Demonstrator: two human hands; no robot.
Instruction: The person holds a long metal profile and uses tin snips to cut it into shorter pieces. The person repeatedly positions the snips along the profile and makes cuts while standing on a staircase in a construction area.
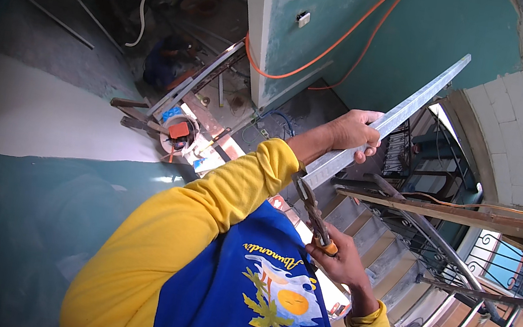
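Note:
My left hand (355, 135) grips a long galvanised metal channel (423, 100) that runs diagonally up to the right, its near end by my chest. Below it, my right hand (337, 256) is closed around tin snips (312, 212) with orange handles. The snips' head meets the near end of the channel; whether the blades bite into it is too small to tell. Both forearms are in yellow sleeves, over a blue shirt front.
A railed staircase (367, 227) descends below me at right, beside a wooden plank (457, 214). Orange cables (309, 69) hang along a teal wall. A cluttered board (216, 150) lies left of centre. Another person (162, 60) crouches in the dim area at upper left.

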